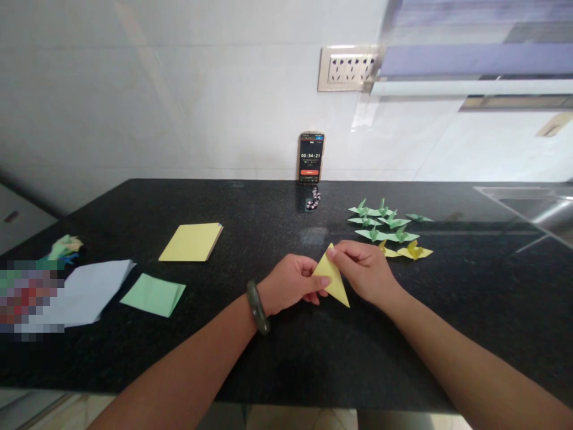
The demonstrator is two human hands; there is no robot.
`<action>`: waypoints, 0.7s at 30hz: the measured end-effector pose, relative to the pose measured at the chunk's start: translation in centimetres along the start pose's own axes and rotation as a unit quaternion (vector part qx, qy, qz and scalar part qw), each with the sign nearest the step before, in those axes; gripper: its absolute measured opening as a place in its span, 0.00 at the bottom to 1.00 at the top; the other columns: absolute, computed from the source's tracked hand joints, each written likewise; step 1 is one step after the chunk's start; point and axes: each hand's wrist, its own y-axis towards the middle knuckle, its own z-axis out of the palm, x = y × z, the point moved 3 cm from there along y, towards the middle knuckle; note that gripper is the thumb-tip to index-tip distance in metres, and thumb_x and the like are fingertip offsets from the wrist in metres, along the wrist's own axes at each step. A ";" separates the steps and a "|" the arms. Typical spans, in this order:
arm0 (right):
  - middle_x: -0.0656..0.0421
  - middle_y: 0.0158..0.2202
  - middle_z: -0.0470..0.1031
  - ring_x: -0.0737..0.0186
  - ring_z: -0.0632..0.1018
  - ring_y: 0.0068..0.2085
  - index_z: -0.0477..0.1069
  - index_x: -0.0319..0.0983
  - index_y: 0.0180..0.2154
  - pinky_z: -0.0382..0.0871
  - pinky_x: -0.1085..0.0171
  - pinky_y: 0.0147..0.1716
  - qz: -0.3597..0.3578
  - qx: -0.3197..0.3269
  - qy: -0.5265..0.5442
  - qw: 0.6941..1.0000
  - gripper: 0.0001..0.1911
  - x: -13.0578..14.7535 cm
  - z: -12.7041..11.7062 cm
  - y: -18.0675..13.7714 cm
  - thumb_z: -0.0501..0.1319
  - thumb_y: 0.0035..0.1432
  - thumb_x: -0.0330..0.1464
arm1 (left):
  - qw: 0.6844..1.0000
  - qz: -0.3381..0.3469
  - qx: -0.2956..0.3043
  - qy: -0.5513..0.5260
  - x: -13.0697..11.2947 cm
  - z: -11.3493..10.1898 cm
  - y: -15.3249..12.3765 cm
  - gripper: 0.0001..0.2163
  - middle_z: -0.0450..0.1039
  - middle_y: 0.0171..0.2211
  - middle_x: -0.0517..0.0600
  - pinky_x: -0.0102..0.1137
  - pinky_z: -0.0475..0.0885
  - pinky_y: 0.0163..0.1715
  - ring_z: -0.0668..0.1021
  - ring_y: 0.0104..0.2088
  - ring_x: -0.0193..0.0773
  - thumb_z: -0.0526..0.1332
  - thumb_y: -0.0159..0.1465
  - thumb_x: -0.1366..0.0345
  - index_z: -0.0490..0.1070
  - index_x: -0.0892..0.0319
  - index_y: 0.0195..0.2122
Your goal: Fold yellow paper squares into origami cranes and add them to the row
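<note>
A yellow paper folded into a triangle [332,276] is held just above the black countertop [268,352]. My left hand [290,285] pinches its left edge, fingers closed on the paper. My right hand [364,270] grips its upper corner and right side, fingers also closed on it. A dark bangle [258,307] sits on my left wrist.
Several green paper cranes [380,221] and two yellow cranes [409,251] lie right of my hands. A yellow paper stack [191,242], green sheets [153,295] and white sheets [92,291] lie to the left. A phone [311,157] leans on the wall. A steel sink [537,209] is at far right.
</note>
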 end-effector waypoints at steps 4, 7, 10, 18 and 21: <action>0.61 0.20 0.67 0.69 0.65 0.22 0.72 0.35 0.26 0.58 0.68 0.22 0.012 0.047 0.029 0.998 0.20 -0.1 0.2 0.0 0.52 0.57 0.43 | 0.999 0.014 -0.028 -0.012 -0.1 -0.6 0.0 0.09 0.73 0.22 0.49 0.22 0.63 0.17 0.70 0.16 0.26 0.64 0.52 0.62 0.72 0.65 0.24; 0.60 0.21 0.67 0.69 0.65 0.22 0.73 0.35 0.29 0.59 0.68 0.22 0.039 0.057 0.097 0.993 0.22 -0.7 0.4 0.2 0.53 0.56 0.46 | 0.997 0.021 -0.033 -0.072 0.1 -1.0 0.2 0.12 0.75 0.25 0.51 0.22 0.65 0.20 0.73 0.19 0.27 0.64 0.52 0.59 0.72 0.65 0.29; 0.62 0.21 0.67 0.69 0.65 0.22 0.72 0.35 0.29 0.59 0.68 0.21 0.053 0.057 0.162 0.984 0.17 -0.9 0.4 0.3 0.59 0.52 0.44 | 0.992 0.029 -0.001 -0.123 0.4 -1.1 0.4 0.14 0.75 0.28 0.52 0.24 0.68 0.23 0.75 0.23 0.29 0.62 0.54 0.57 0.71 0.64 0.32; 0.61 0.22 0.69 0.71 0.66 0.22 0.73 0.36 0.29 0.61 0.69 0.22 0.055 0.100 0.212 0.971 0.13 -0.2 0.9 0.0 0.63 0.50 0.40 | 0.987 0.096 -0.007 -0.129 0.4 -0.9 0.7 0.15 0.61 0.18 0.42 0.22 0.59 0.14 0.63 0.15 0.25 0.51 0.61 0.52 0.61 0.61 0.28; 0.60 0.23 0.70 0.70 0.68 0.22 0.73 0.35 0.29 0.63 0.69 0.22 0.063 0.112 0.226 0.966 0.15 -0.3 1.3 -0.1 0.62 0.50 0.42 | 0.987 0.103 0.003 -0.124 0.3 -0.6 0.5 0.15 0.55 0.18 0.41 0.22 0.57 0.14 0.60 0.15 0.24 0.51 0.61 0.53 0.59 0.60 0.27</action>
